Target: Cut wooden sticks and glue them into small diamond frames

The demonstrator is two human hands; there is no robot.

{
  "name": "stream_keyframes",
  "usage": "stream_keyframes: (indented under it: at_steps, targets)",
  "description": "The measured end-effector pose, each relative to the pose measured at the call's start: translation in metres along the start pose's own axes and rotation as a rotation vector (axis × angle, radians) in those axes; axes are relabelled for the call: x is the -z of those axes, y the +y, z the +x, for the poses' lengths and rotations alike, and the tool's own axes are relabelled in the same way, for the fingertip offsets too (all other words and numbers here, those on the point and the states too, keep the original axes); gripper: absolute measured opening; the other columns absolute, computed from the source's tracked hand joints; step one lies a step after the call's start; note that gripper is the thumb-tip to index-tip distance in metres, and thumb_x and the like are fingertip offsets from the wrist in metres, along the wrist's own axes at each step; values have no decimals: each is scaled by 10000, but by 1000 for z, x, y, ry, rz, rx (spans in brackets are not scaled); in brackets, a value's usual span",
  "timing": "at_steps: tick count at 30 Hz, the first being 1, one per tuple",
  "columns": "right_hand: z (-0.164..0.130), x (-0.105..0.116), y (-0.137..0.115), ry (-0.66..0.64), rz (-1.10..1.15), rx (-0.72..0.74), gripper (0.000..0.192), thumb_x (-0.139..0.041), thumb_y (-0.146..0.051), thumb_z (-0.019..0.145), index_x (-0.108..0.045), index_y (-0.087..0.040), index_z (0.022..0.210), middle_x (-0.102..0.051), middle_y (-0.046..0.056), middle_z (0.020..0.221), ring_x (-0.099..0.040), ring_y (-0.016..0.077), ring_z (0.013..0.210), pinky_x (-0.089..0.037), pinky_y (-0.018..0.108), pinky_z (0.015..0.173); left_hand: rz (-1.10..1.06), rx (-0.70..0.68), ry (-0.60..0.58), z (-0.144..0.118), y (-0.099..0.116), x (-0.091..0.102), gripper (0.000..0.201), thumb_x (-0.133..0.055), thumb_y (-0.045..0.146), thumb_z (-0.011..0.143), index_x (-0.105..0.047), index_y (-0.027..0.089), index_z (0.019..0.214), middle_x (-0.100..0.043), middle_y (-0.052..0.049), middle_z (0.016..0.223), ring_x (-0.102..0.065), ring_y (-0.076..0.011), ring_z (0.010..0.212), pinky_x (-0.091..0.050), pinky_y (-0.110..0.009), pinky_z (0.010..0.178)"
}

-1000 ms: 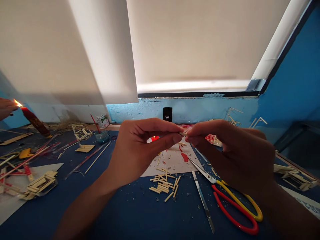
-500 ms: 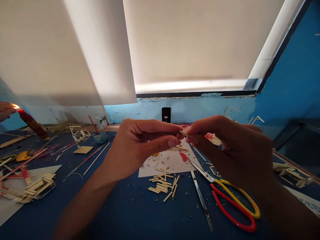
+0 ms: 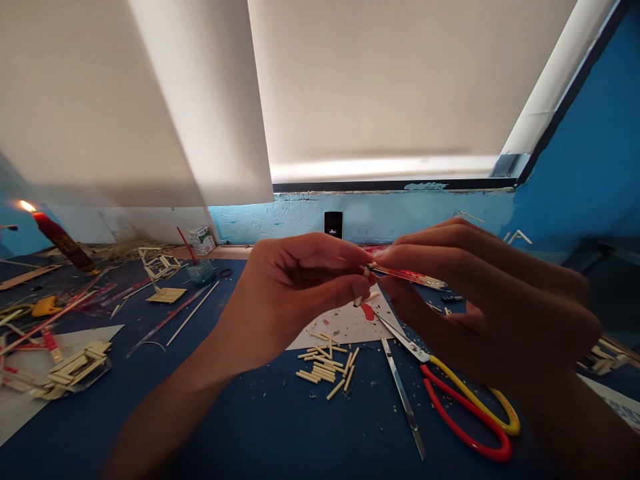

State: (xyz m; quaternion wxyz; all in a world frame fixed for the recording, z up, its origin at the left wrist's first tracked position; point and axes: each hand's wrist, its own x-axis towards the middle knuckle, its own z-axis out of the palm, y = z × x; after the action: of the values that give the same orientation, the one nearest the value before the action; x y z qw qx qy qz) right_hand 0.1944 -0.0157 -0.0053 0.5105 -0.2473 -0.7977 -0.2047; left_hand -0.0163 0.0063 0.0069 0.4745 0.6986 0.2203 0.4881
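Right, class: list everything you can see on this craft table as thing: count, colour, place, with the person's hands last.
short cut sticks: a pile, pale, table centre
scissors: one, red and yellow handles, lying open right of the pile
paper sheet: one, white with red blot, behind the pile
candle: one, red, lit, far left
stick frame: one, pale, left edge
table: one, dark blue
left hand: pinching a small stick
right hand: fingertips meeting the left's
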Motion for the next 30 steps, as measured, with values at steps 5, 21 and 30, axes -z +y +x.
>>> stream_keyframes:
  at_steps: [5,21,30]
  targets:
    - [-2,1,1,-28,-36,50,265,-804,-75,848,-753,-181,1084,-813,40,1006,-733,185,909,-607,314,748,113,-20,79,-1,1,-2,239,-893,60,746,-847,229,909,-839,-4,848,-812,-204,814,-683,-238,725]
    - [-7,0,-4,-100,-189,118,111,-759,-102,882,-707,-168,955,-787,35,904,-741,186,840,-593,320,767,322,-146,184,-2,-4,-13,166,-788,48,779,-808,209,810,-791,24,744,-764,-151,672,-655,-201,639]
    - [-5,-10,-4,-92,-198,123,182,-762,-112,873,-626,-198,787,-760,18,804,-706,153,714,-550,300,653,363,-175,203,-2,-8,-15,218,-750,6,742,-779,221,766,-755,42,733,-727,-130,674,-637,-211,652]
